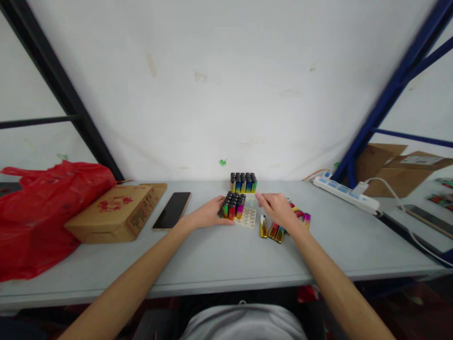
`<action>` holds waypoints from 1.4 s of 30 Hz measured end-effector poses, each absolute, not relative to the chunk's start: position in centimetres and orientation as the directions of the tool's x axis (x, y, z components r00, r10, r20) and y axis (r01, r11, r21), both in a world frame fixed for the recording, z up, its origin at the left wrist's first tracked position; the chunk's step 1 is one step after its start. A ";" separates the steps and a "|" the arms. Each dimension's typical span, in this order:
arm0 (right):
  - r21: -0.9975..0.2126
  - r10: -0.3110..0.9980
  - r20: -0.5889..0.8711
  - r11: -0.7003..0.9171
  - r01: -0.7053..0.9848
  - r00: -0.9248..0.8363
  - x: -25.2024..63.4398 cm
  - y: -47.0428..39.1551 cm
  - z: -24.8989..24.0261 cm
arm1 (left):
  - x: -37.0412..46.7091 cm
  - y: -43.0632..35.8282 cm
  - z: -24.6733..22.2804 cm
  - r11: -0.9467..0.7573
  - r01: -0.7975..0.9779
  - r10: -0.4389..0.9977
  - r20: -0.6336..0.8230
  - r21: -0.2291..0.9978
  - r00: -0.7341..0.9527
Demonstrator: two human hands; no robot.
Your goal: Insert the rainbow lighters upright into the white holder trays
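Resting on the table (212, 255), the left hand (207, 215) cups the left side of a white tray (247, 218) half filled with upright lighters (233, 206). The right hand (278, 208) hovers, fingers loosely spread and holding nothing, above loose lighters (274, 230) lying right of the tray.

A white wall (226, 85) with faint stains fills the upper frame. A grey tabletop (219, 257) spans the lower centre. A black shelving post (60, 85) slants at upper left; a blue rack frame (392, 89) slants at upper right. Lighting is even and diffuse.
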State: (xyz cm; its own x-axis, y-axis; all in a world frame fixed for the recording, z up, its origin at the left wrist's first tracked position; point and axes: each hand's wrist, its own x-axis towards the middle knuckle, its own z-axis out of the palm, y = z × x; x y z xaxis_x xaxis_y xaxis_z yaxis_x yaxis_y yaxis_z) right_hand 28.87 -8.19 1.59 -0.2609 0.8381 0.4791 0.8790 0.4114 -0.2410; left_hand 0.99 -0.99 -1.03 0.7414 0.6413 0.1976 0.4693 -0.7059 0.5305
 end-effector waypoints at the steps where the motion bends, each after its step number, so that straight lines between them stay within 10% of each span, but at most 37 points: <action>1: -0.264 0.830 0.518 0.387 0.884 -0.209 29.9 -8.0 1.7 | 1.0 -1.0 -1.0 -0.703 0.471 0.644 0.197 0.532 0.739; 9: -0.392 0.750 0.650 0.195 0.899 0.121 35.3 -6.7 3.0 | 0.9 -0.8 -1.1 -0.701 0.480 0.648 0.190 0.528 0.737; 14: -0.327 0.771 0.635 0.329 0.886 -0.052 37.2 -8.2 3.9 | 0.9 -1.0 -0.9 -0.695 0.481 0.651 0.185 0.534 0.736; 25: -0.148 0.991 0.074 0.122 0.981 -0.112 36.4 -13.4 -2.8 | 1.0 -1.0 -0.9 -0.695 0.487 0.654 0.183 0.529 0.734; 42: -0.105 0.948 0.286 0.174 0.979 -0.137 36.0 -10.4 -3.6 | 1.1 -1.1 -0.8 -0.687 0.510 0.669 0.177 0.518 0.722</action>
State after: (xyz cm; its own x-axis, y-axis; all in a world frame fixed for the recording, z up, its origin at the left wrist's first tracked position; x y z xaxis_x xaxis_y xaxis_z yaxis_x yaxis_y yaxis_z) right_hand 35.95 -10.43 -3.65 -0.1374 0.9482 0.2864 0.9792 0.1736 -0.1048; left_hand 1.07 -1.14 -0.77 0.7217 0.6691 0.1774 0.5098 -0.6872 0.5176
